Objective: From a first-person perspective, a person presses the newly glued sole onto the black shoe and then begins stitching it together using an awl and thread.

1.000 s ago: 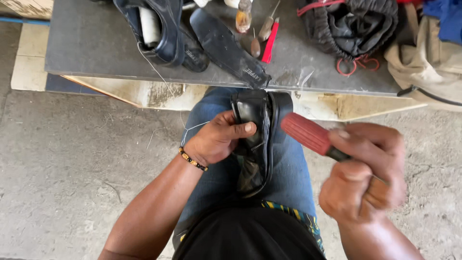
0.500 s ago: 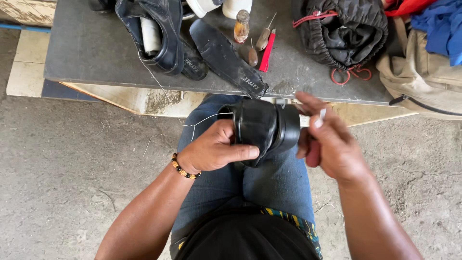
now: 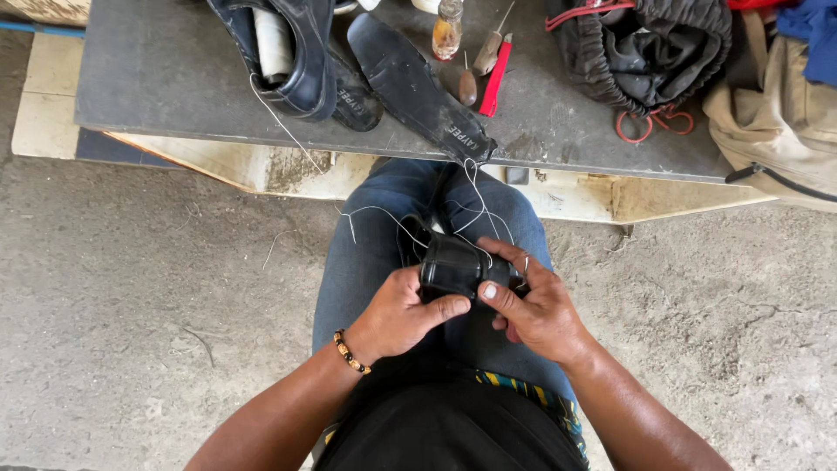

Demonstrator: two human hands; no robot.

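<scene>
Over on the left of the desk sits a dark blue shoe, a white roll tucked inside it, a loose white thread trailing off the near edge. Just beside it, a black insole lies slanted, its heel tip poking over the near edge. Next along, a small amber bottle, then wooden-handled awls and a red-handled tool lying close together. Further right, a black bag with red cord, and at the far right edge a tan bag.

Down below the desk now, over the lap in blue jeans: the left hand, beaded bracelet on the wrist, has its fingers wrapped round the near side of a black shoe, thumb pressed flat on top. The right hand clamps the same shoe from the other side, fingers curled round it, thumb nearly meeting the left thumb. White thread loops up from the shoe toward the desk's near edge. Bare concrete floor all around.
</scene>
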